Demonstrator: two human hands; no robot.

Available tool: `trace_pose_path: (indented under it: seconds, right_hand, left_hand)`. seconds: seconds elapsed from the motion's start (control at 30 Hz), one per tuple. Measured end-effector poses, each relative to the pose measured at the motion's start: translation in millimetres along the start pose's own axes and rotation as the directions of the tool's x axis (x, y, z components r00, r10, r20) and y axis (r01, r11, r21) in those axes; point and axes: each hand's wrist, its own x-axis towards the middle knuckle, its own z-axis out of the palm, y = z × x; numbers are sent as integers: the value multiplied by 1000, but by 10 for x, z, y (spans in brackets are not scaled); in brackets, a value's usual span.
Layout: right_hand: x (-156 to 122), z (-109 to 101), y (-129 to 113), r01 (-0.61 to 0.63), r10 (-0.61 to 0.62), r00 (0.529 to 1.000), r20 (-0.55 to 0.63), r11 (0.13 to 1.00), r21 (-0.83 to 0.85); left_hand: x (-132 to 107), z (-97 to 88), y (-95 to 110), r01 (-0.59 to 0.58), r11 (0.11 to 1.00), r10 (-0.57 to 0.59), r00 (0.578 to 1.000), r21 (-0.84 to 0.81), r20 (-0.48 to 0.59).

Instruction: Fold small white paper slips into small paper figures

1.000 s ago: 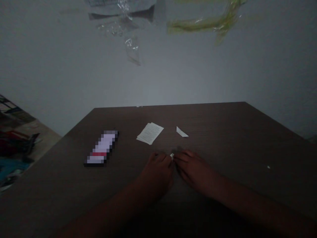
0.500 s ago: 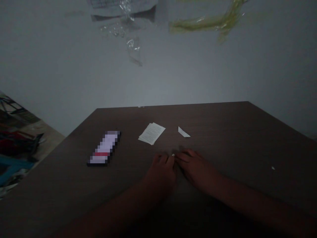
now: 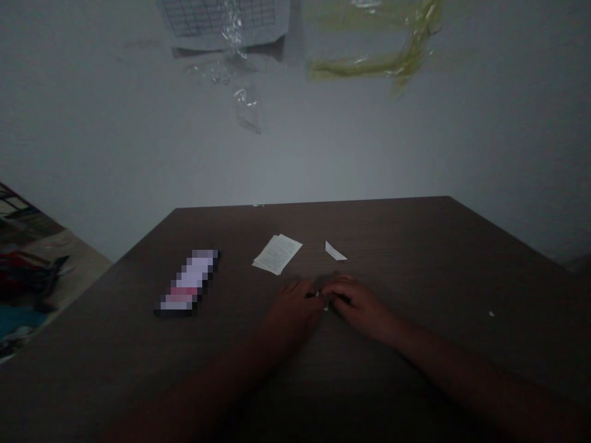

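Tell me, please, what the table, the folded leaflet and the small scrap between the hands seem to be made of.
Table: wood or wood-look laminate, matte dark brown, with fine grain lines. Folded leaflet: thin white paper with printed lines. Small scrap pinched between left hand and right hand: probably paper too; too dim to be sure.

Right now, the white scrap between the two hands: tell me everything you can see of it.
The white paper scrap is tiny and mostly hidden: only pale slivers show between the fingertips. It looks like thin paper, but its shape is too small and dim to tell. The left hand and right hand pinch it from either side, low over the dark wooden table. Whether it touches the tabletop cannot be told.
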Motion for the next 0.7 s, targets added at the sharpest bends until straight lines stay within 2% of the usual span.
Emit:
trace_pose_path:
  seconds: [0.13, 0.27, 0.4, 0.6, 0.7]
  right_hand:
    - [10, -4, -45, -165, 166, 986, -3, 981, 101]
    - [28, 17, -55, -244, 253, 968, -5, 938, 245]
    - [42, 76, -42, -268, 290, 957, -23, 909, 320]
    - [16, 128, 54, -250, 305, 945, -121, 907, 338]
    - [-7, 132, 102, -217, 279, 946, -164, 922, 320]
  left_hand:
    - [-2, 78, -78, 23, 994, -31, 997, -110, -75]
    - [-3, 133, -115, 77, 988, -99, 981, -133, -167]
    - [15, 176, -127, 106, 983, -131, 977, -149, -169]
    - [31, 218, -237, 45, 928, -140, 962, -371, -234]
    - [42, 212, -294, 23, 908, -137, 960, -418, -244]
